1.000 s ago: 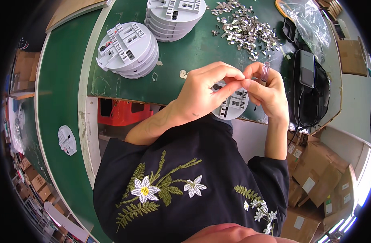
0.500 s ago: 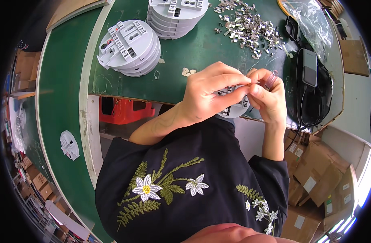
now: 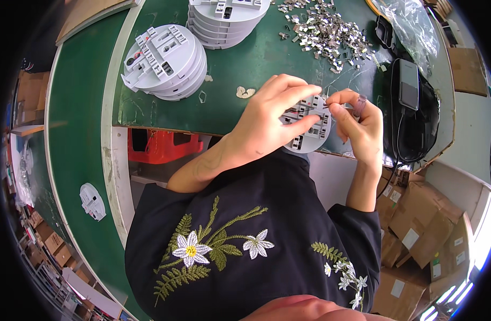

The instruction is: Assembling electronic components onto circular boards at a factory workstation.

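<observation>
The left hand (image 3: 271, 115) is open, thumb and fingers spread over a grey slotted disc (image 3: 310, 143); whether they touch it I cannot tell. The right hand (image 3: 359, 125), at the disc's right edge, pinches a thin dark piece (image 3: 326, 106) between thumb and forefinger, too small to identify. Beyond the left hand stand two stacks of grey discs (image 3: 189, 75); beyond the right lies a heap of small metal pieces (image 3: 336, 40).

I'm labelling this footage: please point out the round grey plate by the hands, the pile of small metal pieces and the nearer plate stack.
Round grey plate (image 3: 316, 133): head view, lower right of its face.
Metal pile (image 3: 333, 38): head view, its middle.
Nearer plate stack (image 3: 165, 56): head view, its top face.
</observation>
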Available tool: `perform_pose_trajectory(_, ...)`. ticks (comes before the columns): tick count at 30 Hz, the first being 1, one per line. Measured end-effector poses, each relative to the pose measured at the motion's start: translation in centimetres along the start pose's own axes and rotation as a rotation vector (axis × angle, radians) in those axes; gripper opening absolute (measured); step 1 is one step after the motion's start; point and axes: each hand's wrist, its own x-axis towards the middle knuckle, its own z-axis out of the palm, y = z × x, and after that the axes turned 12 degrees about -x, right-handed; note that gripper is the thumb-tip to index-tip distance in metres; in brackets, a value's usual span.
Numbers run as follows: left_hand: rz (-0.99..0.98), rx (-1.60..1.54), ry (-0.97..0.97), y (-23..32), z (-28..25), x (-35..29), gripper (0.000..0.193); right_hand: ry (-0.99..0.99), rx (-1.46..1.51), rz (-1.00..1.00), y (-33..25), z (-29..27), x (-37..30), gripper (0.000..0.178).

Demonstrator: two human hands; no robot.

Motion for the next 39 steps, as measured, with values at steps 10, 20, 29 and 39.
perform_pose_trajectory(10,-0.103,0.14,-0.107,-1.1,0.0,-0.6,0.015,-0.051,-0.512,-0.028,0.5,-0.4,0.6,0.005)
perform_pose_trajectory(20,-0.145,0.102,-0.127,-1.0,-0.3,-0.5,0.013,-0.147,-0.506,-0.051,0.5,-0.6,1.3,0.005)
perform_pose_trajectory(29,-0.206,0.06,-0.165,-0.3,-1.5,0.0,0.012,-0.031,-0.825,-0.299,0.0,1.5,0.6,0.011)
perform_pose_trajectory(39,-0.188,0.061,-0.172,-0.5,-2.4,0.0,0.012,0.008,-1.146,-0.432,0.5,2.8,0.1,0.019)
